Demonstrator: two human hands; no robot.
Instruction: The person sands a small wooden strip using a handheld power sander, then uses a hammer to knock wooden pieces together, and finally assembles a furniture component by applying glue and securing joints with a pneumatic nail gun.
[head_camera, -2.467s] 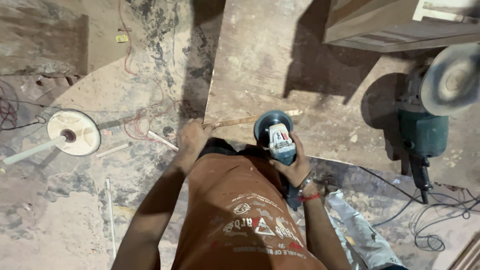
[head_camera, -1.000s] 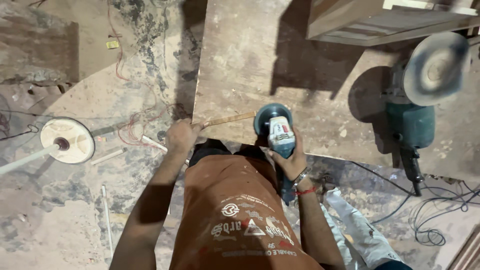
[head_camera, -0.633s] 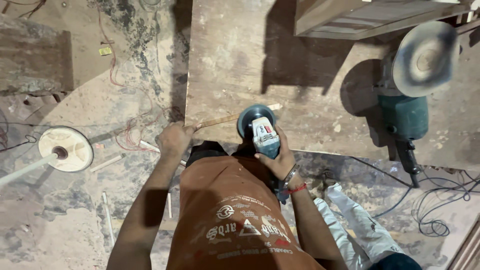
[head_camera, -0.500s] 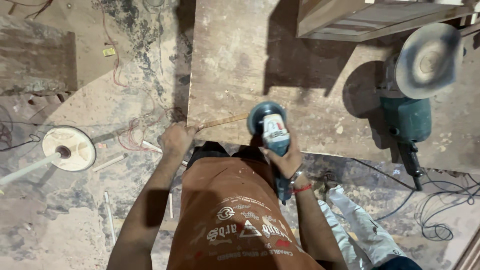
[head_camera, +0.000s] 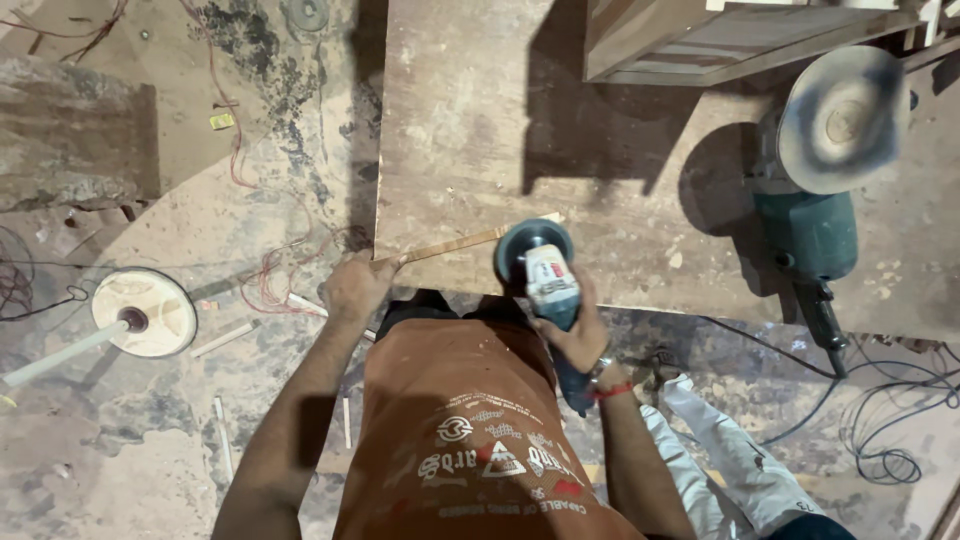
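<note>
The right hand (head_camera: 575, 335) has its grip closed round the body of a small blue angle grinder (head_camera: 548, 285), whose disc end sits on the near edge of the counter (head_camera: 480, 120), a broad, dusty wooden board. Just left of the disc lies a thin wooden strip (head_camera: 470, 243), running slantwise along that same near edge; its right end is touching or almost touching the disc guard, though the contact point is hidden. The left hand (head_camera: 352, 285) is closed on the strip's left end at the counter's near left corner, pinning it down. A larger green grinder (head_camera: 815, 190) with a wide dusty disc rests well apart toward the counter's right side, its cable trailing off to the floor (head_camera: 200, 420). A wooden box frame (head_camera: 700, 40) stands at the far edge. The risk, as I judge it, is that the strip is slim and held only by fingers: if the disc bites, it could kick or snap, dragging the left hand toward the wheel. The small grinder is steadied one-handed, so a grab might twist it toward the body, which stands close against the counter's edge. Loose cables underfoot could also snag.
</note>
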